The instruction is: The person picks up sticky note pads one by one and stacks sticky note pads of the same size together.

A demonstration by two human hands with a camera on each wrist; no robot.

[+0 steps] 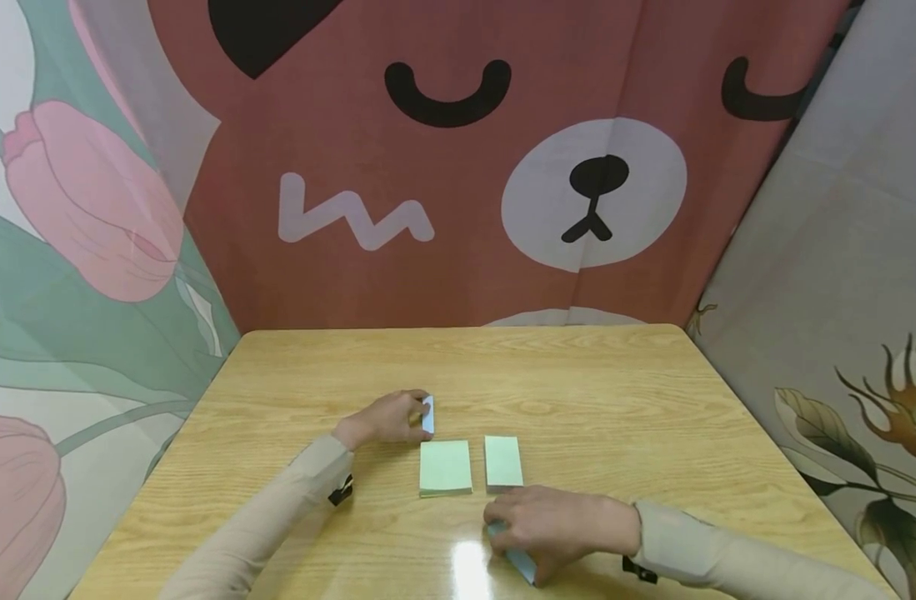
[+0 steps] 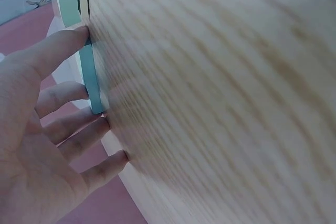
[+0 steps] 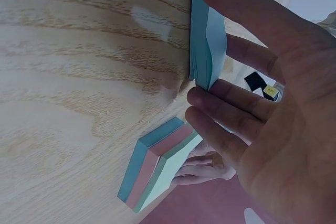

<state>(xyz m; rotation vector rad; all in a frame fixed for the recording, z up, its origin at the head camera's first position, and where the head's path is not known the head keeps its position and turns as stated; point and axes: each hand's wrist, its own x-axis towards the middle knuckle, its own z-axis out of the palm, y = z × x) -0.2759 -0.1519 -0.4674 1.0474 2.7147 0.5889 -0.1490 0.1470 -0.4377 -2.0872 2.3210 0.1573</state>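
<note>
My left hand holds a narrow light-blue sticky note pad between thumb and fingers, low over the table. In the left wrist view, the thumb is at one end of this blue pad and fingertips are near the other. Closer to me, my right hand grips a second blue pad by its ends; its sheets fan slightly in the right wrist view. Between the hands lie a square light-green pad and a smaller rectangular stack, with green over pink over blue layers.
The wooden table has rounded far corners. Behind it hangs a curtain with a bear face; flowered curtains flank the left and right sides. A bright light reflection lies on the near table surface.
</note>
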